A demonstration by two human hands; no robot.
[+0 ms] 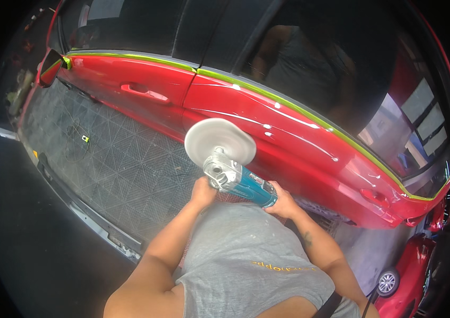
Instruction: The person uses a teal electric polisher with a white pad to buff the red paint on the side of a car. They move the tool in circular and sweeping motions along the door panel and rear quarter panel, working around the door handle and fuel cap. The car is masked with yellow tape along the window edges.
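Observation:
Both my hands grip a polisher with a teal body, a silver head and a round whitish pad. My left hand is closed at the silver head; exactly what its fingers wrap around is partly hidden. Around the rear end of the teal body, my right hand is closed. The pad faces a red car door; whether it touches the door I cannot tell. Thin white streaks run across the upper door panel. Green masking tape lines the lower edge of the windows.
Door handles and a side mirror stick out from the car. Grey grid tiles cover the floor, bordered by a raised edge. A small yellow-green item lies there. Another red car stands at the lower right.

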